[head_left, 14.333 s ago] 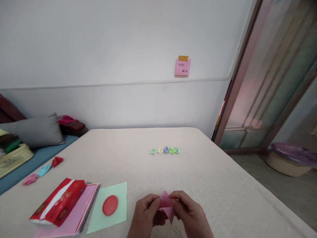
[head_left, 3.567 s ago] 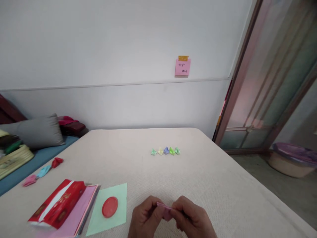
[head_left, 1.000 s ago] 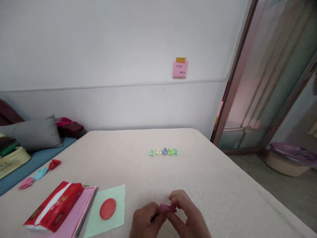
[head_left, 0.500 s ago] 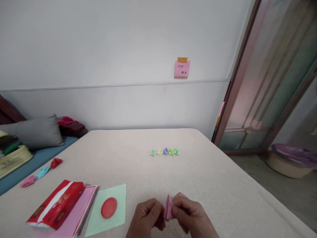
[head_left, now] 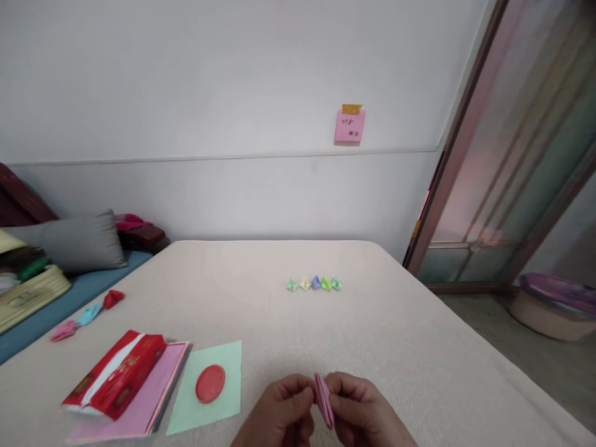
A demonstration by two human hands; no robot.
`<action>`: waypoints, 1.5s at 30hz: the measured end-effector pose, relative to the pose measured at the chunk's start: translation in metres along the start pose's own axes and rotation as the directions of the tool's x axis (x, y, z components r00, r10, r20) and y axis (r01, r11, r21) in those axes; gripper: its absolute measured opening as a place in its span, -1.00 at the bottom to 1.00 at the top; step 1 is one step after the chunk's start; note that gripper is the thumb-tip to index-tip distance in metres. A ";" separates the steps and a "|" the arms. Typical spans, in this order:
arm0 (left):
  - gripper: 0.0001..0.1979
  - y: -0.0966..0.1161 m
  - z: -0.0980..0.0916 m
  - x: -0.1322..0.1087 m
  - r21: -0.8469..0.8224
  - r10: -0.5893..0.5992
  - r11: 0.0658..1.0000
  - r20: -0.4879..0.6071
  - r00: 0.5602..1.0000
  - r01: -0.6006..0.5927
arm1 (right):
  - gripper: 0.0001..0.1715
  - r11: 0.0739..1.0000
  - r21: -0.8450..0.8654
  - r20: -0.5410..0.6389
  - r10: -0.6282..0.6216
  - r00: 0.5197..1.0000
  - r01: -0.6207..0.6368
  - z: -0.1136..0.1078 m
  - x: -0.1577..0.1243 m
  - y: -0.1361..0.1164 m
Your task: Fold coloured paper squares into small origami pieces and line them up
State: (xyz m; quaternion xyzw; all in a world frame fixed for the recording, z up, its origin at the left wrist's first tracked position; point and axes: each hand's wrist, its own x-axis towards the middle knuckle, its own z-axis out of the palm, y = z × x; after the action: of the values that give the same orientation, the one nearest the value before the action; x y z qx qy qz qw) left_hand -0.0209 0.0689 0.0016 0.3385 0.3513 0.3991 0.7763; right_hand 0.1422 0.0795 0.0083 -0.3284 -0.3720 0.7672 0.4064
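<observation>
A small piece of folded pink paper [head_left: 325, 400] is held upright, layered edges towards me, close to the front of the table. From its right side my right hand [head_left: 361, 406] pinches it between thumb and fingers. My left hand [head_left: 284, 410] is closed too, thumb and fingertips against the paper's left side. Behind the hands, several small folded paper pieces [head_left: 315, 283] in green, yellow and blue stand in a row. To the left lies a pale green paper sheet [head_left: 230, 372] with a red round disc [head_left: 210, 383] on it.
A red tissue pack [head_left: 121, 372] rests on a stack of coloured paper [head_left: 135, 422]. Red, blue and pink folded papers [head_left: 89, 315] lie near the left table edge. A pink note [head_left: 349, 127] is taped to the wall. A covered tub [head_left: 554, 307] stands on the floor at right.
The pink paper has turned from showing a flat triangular face to nearly edge-on. My left fingers have come up against its left side. The camera view has shifted slightly left.
</observation>
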 end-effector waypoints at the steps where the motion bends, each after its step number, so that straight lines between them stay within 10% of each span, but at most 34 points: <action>1: -0.79 0.000 0.000 -0.001 -0.002 -0.004 1.000 0.010 1.000 0.004 | -0.85 1.000 0.019 -0.004 0.013 1.000 -0.013 0.001 0.000 0.000; 9: -0.73 -0.001 0.007 -0.002 0.004 -0.057 0.998 -0.018 0.998 0.057 | -0.80 0.973 0.230 0.033 -0.022 0.999 0.014 0.003 0.002 0.009; 16: -0.68 -0.008 0.011 0.003 -0.158 0.044 0.986 -0.025 0.999 -0.047 | -0.69 0.993 0.005 -0.056 -0.115 0.992 0.116 -0.001 0.004 0.006; 28: -0.75 -0.006 0.003 0.005 0.556 0.437 0.772 -0.114 0.892 -0.307 | -0.78 0.771 -0.592 -0.162 -0.400 0.902 0.236 0.003 0.000 0.009; 34: -0.84 -0.004 0.010 -0.003 0.660 0.553 0.655 -0.087 0.829 -0.368 | -0.74 0.802 -0.540 -0.172 -0.402 0.899 0.255 0.010 -0.004 0.005; 45: -0.80 -0.005 0.002 0.007 0.373 0.435 0.851 -0.107 0.894 -0.370 | -0.66 0.945 -0.265 -0.149 -0.239 0.960 0.194 0.010 0.000 0.003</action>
State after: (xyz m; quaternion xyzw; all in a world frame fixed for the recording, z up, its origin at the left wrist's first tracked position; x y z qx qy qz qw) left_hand -0.0144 0.0719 -0.0033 0.4957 0.4077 0.5160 0.5673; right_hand 0.1335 0.0754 0.0109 -0.4014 -0.4606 0.6326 0.4760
